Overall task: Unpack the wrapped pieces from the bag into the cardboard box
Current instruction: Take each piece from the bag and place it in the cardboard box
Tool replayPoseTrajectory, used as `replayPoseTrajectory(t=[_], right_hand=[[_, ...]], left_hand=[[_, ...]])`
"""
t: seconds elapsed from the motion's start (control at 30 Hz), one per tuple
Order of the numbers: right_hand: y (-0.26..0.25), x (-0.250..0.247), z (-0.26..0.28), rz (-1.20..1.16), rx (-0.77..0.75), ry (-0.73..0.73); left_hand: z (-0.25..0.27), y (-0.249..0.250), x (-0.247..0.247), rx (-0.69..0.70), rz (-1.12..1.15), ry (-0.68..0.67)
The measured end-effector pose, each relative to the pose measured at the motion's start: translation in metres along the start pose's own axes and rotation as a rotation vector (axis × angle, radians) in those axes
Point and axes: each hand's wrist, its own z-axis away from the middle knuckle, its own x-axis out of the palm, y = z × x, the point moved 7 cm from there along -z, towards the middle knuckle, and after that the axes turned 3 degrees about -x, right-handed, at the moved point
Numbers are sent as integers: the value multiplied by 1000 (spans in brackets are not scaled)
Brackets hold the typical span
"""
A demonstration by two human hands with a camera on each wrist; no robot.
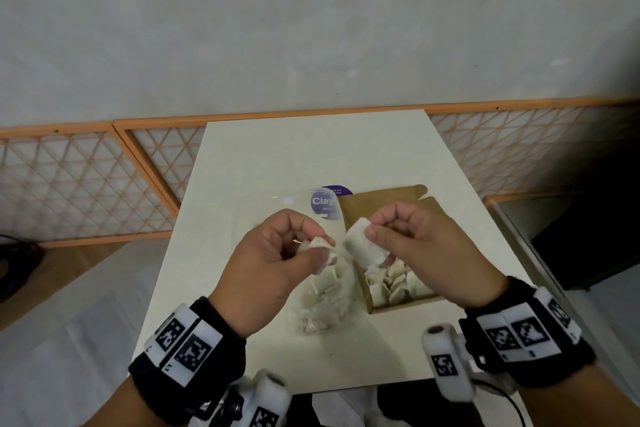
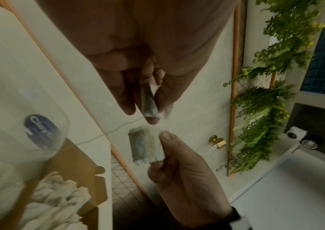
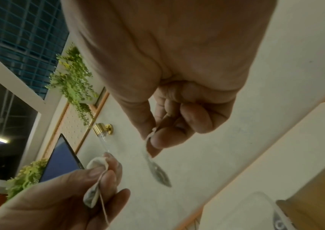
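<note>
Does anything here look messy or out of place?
Nothing spilled or damaged. The left hand and right hand each pinch a wrapped piece, with a thin thread trailing near them. Others lie jumbled in the cardboard box and the clear bag.

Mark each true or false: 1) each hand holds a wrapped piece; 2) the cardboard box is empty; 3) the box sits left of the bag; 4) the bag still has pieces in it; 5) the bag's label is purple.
1) True. The left hand pinches one wrapped piece and the right hand pinches another.
2) False. The cardboard box already holds a pile of wrapped pieces.
3) False. The box sits to the right of the clear bag.
4) True. Several pieces show through the bag's clear plastic.
5) True. The round label is purple with white lettering.
</note>
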Motion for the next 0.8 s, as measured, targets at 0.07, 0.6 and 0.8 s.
replayPoseTrajectory(t=[0.07,0.6,0.8], right_hand=[[-10,-2,-1,-9,-24,-1],[-43,15,4,-44,-94,-230],[0,17,3,-72,-9,-187]], left_hand=[[0,8,9,14,-6,-31],[-8,5,17,-77,-92,-43],[-14,-1,26,-35,-100,-60]])
